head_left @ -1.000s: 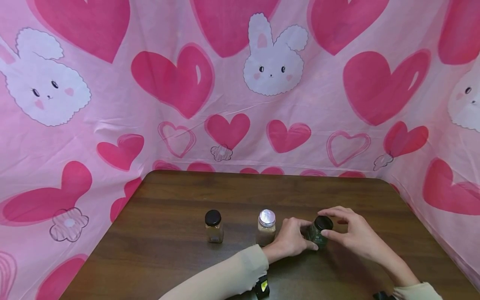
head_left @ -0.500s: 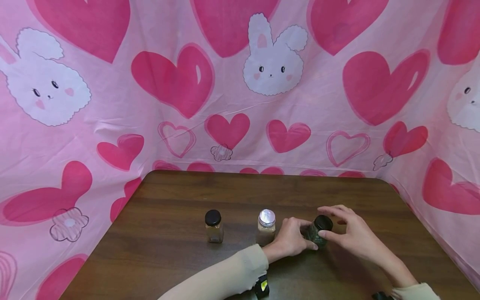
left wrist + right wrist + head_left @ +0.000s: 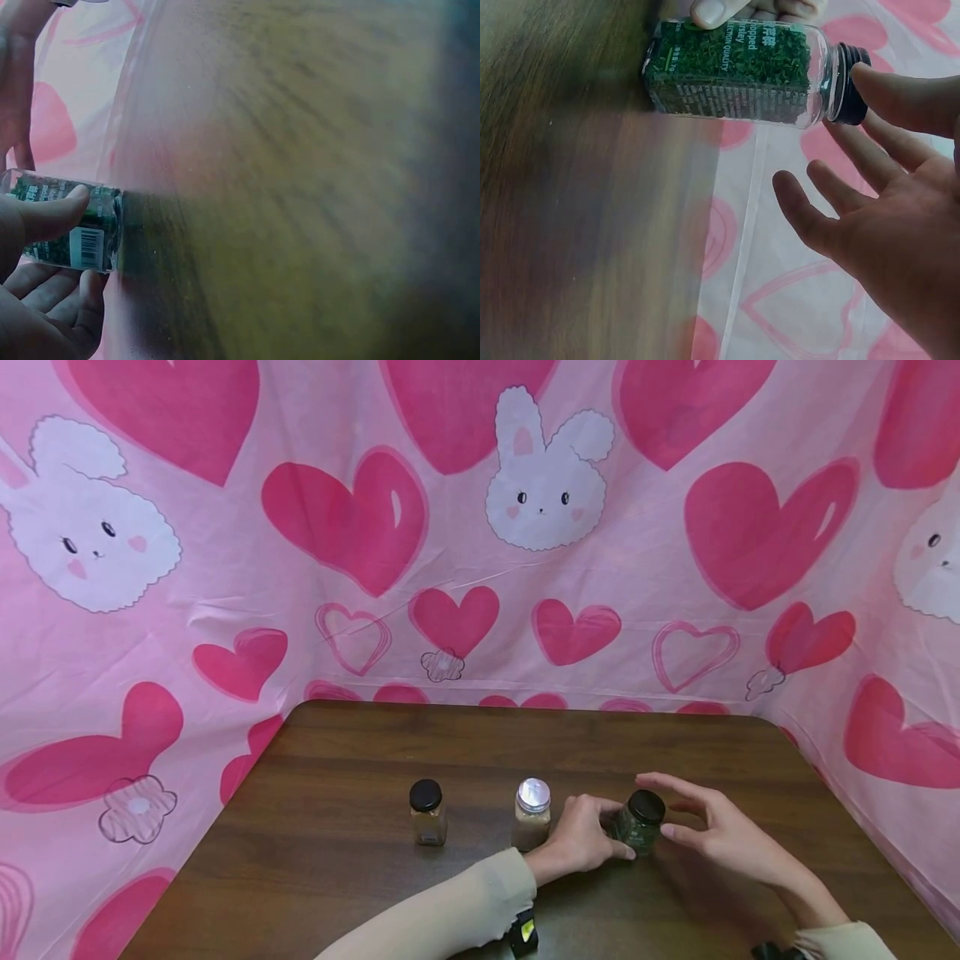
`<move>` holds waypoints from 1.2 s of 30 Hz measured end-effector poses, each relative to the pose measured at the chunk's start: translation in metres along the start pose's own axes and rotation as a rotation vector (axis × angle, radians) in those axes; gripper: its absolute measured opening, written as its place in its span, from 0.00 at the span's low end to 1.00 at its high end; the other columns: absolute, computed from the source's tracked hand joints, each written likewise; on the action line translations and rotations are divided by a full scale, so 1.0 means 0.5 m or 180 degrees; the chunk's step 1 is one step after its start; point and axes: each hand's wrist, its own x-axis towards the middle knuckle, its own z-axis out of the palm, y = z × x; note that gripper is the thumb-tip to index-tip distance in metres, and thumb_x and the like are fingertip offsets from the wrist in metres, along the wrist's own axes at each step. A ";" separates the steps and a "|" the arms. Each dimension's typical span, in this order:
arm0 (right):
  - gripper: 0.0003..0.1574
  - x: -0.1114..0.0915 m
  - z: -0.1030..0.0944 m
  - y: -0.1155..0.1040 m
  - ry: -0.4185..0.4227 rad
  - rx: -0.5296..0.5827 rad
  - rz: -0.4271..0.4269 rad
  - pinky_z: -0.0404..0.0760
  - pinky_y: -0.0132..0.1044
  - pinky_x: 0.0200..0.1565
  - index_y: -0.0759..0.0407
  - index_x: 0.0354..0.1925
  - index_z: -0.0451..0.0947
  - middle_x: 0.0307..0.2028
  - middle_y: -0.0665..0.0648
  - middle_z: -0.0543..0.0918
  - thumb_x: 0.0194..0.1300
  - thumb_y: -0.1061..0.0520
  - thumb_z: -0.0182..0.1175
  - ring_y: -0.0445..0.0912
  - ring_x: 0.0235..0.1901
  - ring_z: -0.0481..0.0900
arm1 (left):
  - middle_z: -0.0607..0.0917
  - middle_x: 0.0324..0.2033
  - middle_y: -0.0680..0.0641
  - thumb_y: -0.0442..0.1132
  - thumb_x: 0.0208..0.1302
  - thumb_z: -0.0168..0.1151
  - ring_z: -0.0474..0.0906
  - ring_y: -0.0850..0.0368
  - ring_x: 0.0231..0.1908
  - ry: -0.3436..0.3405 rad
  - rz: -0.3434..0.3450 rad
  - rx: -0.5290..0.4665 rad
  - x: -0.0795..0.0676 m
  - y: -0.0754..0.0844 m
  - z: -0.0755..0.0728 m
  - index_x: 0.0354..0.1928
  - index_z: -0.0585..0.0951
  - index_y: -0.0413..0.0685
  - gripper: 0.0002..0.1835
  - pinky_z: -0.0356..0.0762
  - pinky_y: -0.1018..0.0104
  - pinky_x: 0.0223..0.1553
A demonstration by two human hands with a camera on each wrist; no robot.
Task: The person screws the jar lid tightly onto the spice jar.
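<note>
My left hand (image 3: 581, 835) grips a clear spice jar of chopped parsley (image 3: 639, 837) by its lower body, thumb on the near side. The jar stands upright on the table and wears a black screw cap (image 3: 853, 82). In the left wrist view, a barcode label shows on the jar (image 3: 88, 247) under the thumb. My right hand (image 3: 716, 835) is spread loosely around the cap from the right, thumb tip close beside it. The right wrist view shows its fingers apart, overlapping the cap's edge.
Left of the left hand stands a jar with a silver lid (image 3: 533, 814) and pale contents, very near that wrist. Farther left is a black-capped jar (image 3: 429, 817) with tan contents. The brown wooden table (image 3: 360, 743) is backed by a pink heart-and-rabbit cloth (image 3: 465, 552).
My right hand's thumb has gone from the cap's near side out to the right, and that hand has drawn back slightly. The left hand and jar hold their place.
</note>
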 end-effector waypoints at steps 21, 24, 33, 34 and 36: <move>0.32 -0.002 0.002 -0.006 -0.0090 -0.0091 0.0184 0.79 0.42 0.56 0.45 0.71 0.76 0.69 0.58 0.75 0.72 0.62 0.67 0.37 0.63 0.74 | 0.91 0.42 0.58 0.36 0.46 0.89 0.83 0.72 0.42 0.0015 0.0006 0.0019 -0.003 -0.004 0.004 0.54 0.90 0.48 0.30 0.77 0.76 0.44; 0.31 -0.001 0.003 -0.005 -0.0054 -0.0143 0.0148 0.79 0.42 0.56 0.46 0.70 0.77 0.68 0.59 0.76 0.72 0.62 0.67 0.36 0.63 0.74 | 0.91 0.42 0.58 0.36 0.46 0.89 0.83 0.72 0.42 0.0007 0.0007 0.0025 -0.003 -0.003 0.004 0.54 0.90 0.48 0.30 0.77 0.76 0.44; 0.30 0.003 0.003 -0.006 -0.0015 -0.0149 0.0132 0.79 0.39 0.54 0.47 0.69 0.77 0.66 0.56 0.79 0.72 0.62 0.67 0.38 0.60 0.76 | 0.91 0.42 0.59 0.36 0.46 0.89 0.82 0.72 0.43 0.0007 0.0027 -0.0006 0.000 -0.003 0.002 0.54 0.90 0.49 0.29 0.78 0.75 0.44; 0.30 0.003 0.003 -0.006 -0.0015 -0.0133 0.0149 0.79 0.39 0.54 0.47 0.69 0.77 0.65 0.56 0.79 0.72 0.62 0.67 0.39 0.60 0.77 | 0.91 0.42 0.59 0.36 0.46 0.89 0.82 0.72 0.43 0.0007 0.0023 -0.0010 0.000 -0.003 0.002 0.54 0.90 0.49 0.29 0.78 0.75 0.44; 0.30 0.003 0.004 -0.007 -0.0006 -0.0100 0.0176 0.80 0.39 0.54 0.48 0.69 0.78 0.64 0.56 0.80 0.72 0.62 0.68 0.40 0.59 0.78 | 0.91 0.42 0.59 0.36 0.46 0.89 0.82 0.72 0.43 0.0012 0.0020 -0.0005 0.000 -0.003 0.002 0.54 0.90 0.49 0.29 0.77 0.75 0.45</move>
